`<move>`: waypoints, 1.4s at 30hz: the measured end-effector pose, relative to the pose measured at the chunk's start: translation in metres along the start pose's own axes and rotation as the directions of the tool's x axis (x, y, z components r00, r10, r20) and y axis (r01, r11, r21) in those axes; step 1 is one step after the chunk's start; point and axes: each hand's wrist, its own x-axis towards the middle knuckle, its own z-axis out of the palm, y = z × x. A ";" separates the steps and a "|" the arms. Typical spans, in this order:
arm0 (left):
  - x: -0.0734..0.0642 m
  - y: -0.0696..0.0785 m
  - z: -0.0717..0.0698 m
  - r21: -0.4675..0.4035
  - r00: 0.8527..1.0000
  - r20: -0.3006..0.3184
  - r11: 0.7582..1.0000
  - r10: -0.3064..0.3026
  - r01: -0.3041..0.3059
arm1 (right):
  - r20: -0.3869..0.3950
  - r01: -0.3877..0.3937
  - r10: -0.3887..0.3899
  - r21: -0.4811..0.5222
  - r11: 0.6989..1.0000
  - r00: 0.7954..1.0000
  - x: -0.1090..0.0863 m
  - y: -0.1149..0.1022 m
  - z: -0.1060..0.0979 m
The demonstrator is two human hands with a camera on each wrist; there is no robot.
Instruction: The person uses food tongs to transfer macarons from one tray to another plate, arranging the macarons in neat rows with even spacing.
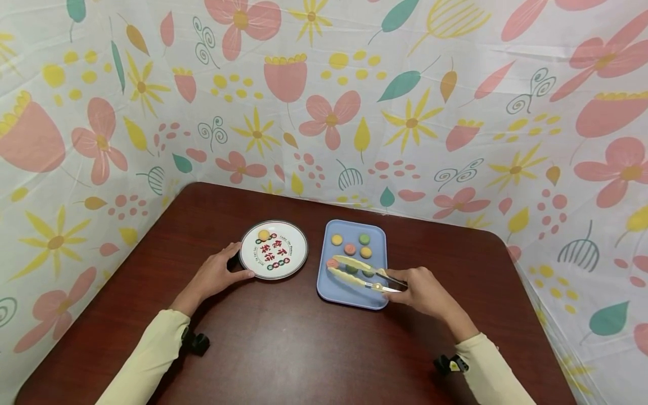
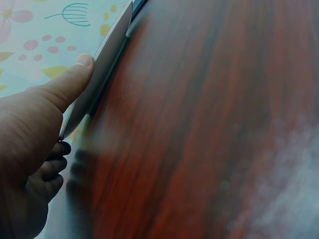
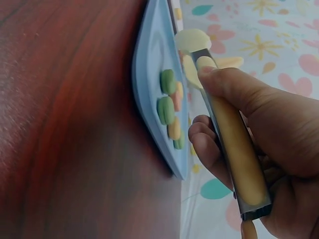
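My left hand [image 1: 216, 274] holds the left rim of a white round plate [image 1: 296, 259], thumb on the edge and other fingers curled by its side. A yellow macaron [image 1: 264, 235] sits near the plate's far edge, above red printed characters. In my right hand [image 1: 424, 291] is a pair of tongs [image 1: 372, 286] with cream-coloured tips, reaching over a blue tray [image 1: 336, 292]. A pink macaron [image 1: 332, 263] lies between the tong tips at the tray's left side. The right wrist view shows the thumb and fingers wrapped round the tongs' handle [image 3: 234, 144].
Several more macarons stay on the tray, among them a green one [image 1: 364, 239], a yellow one [image 1: 337, 240] and a pink one [image 1: 350, 248]. Beneath everything is a dark brown table [image 1: 283, 343]. A flower-patterned cloth [image 1: 324, 163] hangs behind and along the sides.
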 end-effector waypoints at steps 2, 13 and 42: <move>0.000 0.000 0.000 0.000 1.000 0.002 1.000 -0.004 0.004 | -0.008 0.003 -0.003 0.011 1.000 1.000 0.000 0.000 -0.003; 0.001 -0.001 -0.001 -0.008 1.000 0.013 1.000 -0.014 0.014 | -0.004 0.048 -0.048 0.030 0.998 0.999 0.012 0.000 -0.028; 0.001 0.000 -0.001 -0.017 1.000 0.002 1.000 -0.010 0.010 | 0.088 0.139 -0.135 -0.046 0.989 0.987 0.105 -0.036 -0.044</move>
